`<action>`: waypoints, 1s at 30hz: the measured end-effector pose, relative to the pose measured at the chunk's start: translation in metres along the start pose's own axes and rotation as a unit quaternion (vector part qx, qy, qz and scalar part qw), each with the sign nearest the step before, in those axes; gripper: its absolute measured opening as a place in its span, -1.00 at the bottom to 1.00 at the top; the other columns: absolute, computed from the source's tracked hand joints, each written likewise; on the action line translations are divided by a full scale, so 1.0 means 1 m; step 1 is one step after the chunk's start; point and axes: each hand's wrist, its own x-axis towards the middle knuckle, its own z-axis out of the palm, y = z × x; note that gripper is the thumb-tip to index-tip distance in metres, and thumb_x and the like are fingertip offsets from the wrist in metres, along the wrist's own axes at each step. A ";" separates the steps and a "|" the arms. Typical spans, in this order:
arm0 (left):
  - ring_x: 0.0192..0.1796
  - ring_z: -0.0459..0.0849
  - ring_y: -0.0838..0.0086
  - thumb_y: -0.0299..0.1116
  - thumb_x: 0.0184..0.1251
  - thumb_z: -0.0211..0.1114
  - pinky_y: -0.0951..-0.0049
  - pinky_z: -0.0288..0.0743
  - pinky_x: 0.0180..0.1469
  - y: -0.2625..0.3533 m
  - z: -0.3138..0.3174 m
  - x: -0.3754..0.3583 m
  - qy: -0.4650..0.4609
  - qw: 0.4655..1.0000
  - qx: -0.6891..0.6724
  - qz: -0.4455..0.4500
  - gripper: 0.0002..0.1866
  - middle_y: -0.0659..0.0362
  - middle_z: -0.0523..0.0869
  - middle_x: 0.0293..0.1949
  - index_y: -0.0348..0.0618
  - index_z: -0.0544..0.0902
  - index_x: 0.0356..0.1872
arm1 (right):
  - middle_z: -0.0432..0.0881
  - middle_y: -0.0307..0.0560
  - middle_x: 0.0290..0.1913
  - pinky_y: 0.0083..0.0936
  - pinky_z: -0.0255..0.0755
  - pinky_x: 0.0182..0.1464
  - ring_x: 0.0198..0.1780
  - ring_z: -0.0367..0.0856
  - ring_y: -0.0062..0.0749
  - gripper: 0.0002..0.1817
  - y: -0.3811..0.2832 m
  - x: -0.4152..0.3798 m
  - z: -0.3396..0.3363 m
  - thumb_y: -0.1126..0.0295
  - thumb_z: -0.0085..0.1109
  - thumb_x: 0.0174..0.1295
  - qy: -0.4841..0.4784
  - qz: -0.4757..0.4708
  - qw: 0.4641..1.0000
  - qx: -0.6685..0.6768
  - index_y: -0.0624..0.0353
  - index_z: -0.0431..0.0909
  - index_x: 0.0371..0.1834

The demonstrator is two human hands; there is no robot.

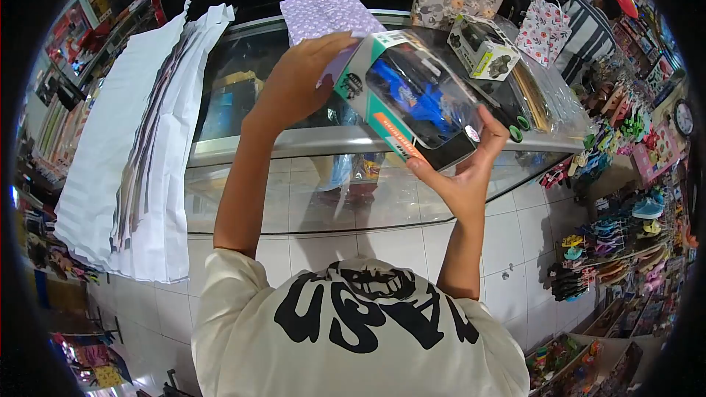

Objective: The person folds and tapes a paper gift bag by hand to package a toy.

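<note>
Head view: a boxed toy car (pixel 412 99), blue behind its clear window, is held tilted above the glass tabletop (pixel 265 140); the left hand (pixel 298 81) lies flat against its far end at about 10 o'clock, fingers spread over the edge; the right hand (pixel 463 169) cups the near lower corner at 5 o'clock, thumb up along the side; both hands grip the box between them. A purple gift box (pixel 327 15) sits just behind at 11 o'clock, a smaller toy box (pixel 482 48) at 2 o'clock, a stack of white paper (pixel 140 140) at 9 o'clock. By my judgement the box is being turned over for handling; setting it down calls for a level, steady two-handed lowering.
</note>
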 end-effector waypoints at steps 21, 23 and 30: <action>0.43 0.18 0.22 -0.84 -0.29 0.20 0.25 0.03 0.45 -0.009 -0.008 -0.013 -0.003 0.998 -0.059 -0.013 -0.04 0.16 0.28 0.37 0.05 0.29 0.33 | 0.16 0.30 0.12 -0.14 0.17 0.24 0.23 0.15 0.15 0.04 0.025 0.002 0.045 0.23 0.59 -0.33 0.037 -0.048 0.968 -0.242 0.31 0.12 0.24; 0.43 0.17 0.22 -0.84 -0.28 0.19 0.26 0.02 0.45 -0.009 -0.011 -0.012 -0.012 0.999 -0.050 -0.002 -0.05 0.16 0.28 0.38 0.04 0.28 0.33 | 0.16 0.32 0.11 -0.10 0.20 0.22 0.22 0.15 0.20 0.05 0.021 0.002 0.048 0.25 0.59 -0.35 0.020 -0.046 0.966 -0.256 0.30 0.12 0.24; 0.40 0.21 0.15 -0.87 -0.28 0.08 0.26 0.09 0.42 -0.001 0.002 -0.012 0.009 1.000 0.001 0.028 -0.09 0.15 0.30 0.36 -0.06 0.30 0.31 | 0.20 0.20 0.08 -0.17 0.22 0.15 0.13 0.22 0.03 0.05 0.032 0.013 0.073 0.19 0.62 -0.36 0.035 -0.069 0.965 -0.252 0.37 0.15 0.20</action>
